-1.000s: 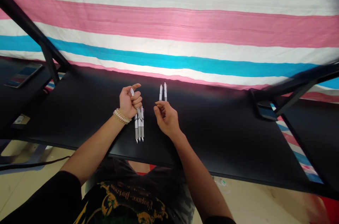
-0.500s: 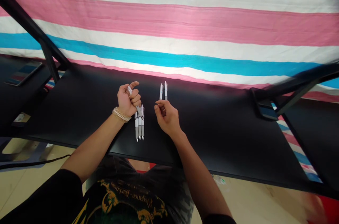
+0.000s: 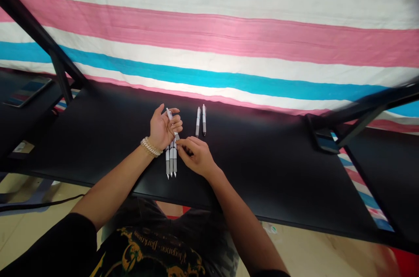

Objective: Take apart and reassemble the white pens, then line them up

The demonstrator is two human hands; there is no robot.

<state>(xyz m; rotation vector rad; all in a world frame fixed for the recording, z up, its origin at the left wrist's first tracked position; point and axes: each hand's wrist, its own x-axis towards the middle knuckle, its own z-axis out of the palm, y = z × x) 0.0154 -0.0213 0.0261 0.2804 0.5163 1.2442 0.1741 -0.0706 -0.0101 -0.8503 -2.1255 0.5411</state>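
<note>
My left hand point(image 3: 163, 128) is curled, palm up, around a white and grey pen point(image 3: 170, 114) that slants down across its palm. Thumb and fingertips of my right hand point(image 3: 195, 155) pinch together at the lower tip of that same pen; the tip itself is largely covered. Just below my hands lie three similar pens point(image 3: 171, 165) side by side, tips toward me, their upper ends partly hidden by the left hand. Two more pens, a left one point(image 3: 198, 122) and a right one point(image 3: 204, 120), rest a little apart from each other beyond my right hand.
Everything lies on a black table point(image 3: 262, 159). A striped cloth point(image 3: 229, 37) hangs along its far edge. Black slanted frame bars stand at the left point(image 3: 36, 24) and right point(image 3: 360, 107). A dark flat device point(image 3: 28, 91) lies at far left.
My right hand has left the two far pens and come left and nearer to the held pen's tip. My left hand has turned slightly, still holding its pen.
</note>
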